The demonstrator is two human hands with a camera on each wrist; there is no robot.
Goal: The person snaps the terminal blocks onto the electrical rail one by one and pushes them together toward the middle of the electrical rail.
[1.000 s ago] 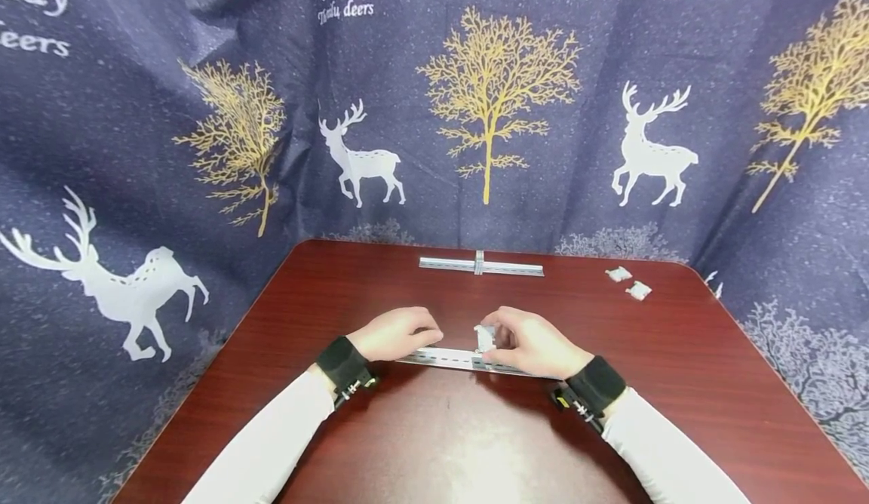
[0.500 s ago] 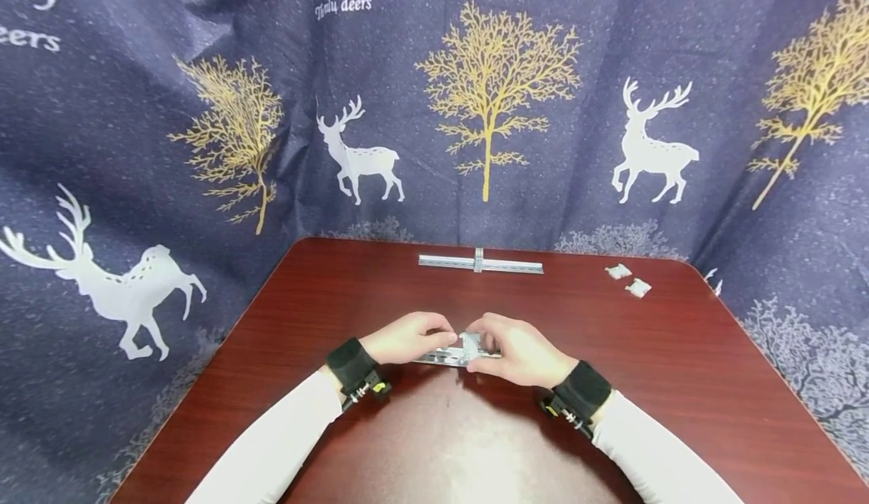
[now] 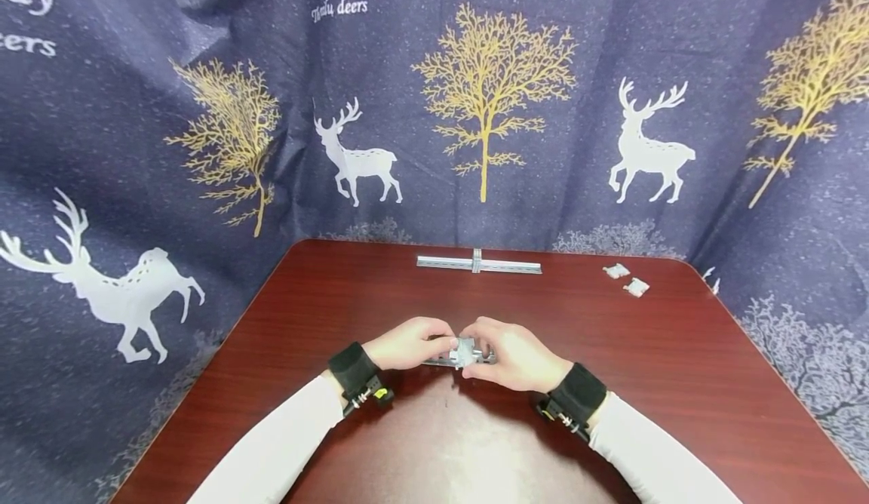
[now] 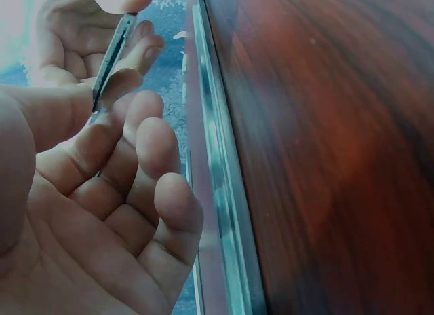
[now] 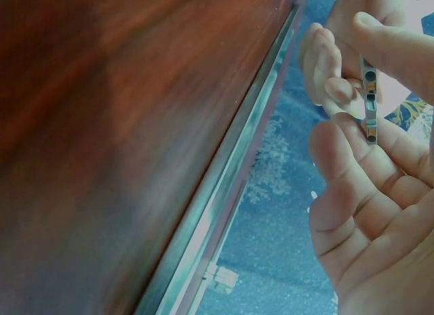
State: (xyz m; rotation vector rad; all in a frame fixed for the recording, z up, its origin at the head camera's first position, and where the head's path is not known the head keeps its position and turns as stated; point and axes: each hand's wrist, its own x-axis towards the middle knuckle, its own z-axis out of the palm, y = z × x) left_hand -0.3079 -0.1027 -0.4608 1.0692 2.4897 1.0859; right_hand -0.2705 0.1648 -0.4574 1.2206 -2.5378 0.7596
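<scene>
A thin, pale grey terminal block (image 3: 465,351) is held between the two hands, just above a slotted metal DIN rail (image 3: 440,363) on the table. From the right, the right hand (image 3: 519,357) pinches the block between thumb and fingers. The left hand (image 3: 410,344) meets its left side, thumb and index finger pinching that edge. Seen edge-on in the left wrist view, the terminal block (image 4: 112,60) is apart from the rail (image 4: 227,172). In the right wrist view, small metal contacts line the narrow edge of the block (image 5: 370,101). Both hands hide parts of the rail.
Toward the table's back lies another DIN rail (image 3: 444,263) with a narrow block (image 3: 477,260) mounted across its middle. Two loose terminal blocks (image 3: 616,271) (image 3: 637,287) lie at the back right. A patterned dark curtain (image 3: 407,59) hangs behind the brown table (image 3: 339,285).
The right hand has carried the terminal block left, while the left hand has moved right to meet it. The left fingers now pinch the block's edge too.
</scene>
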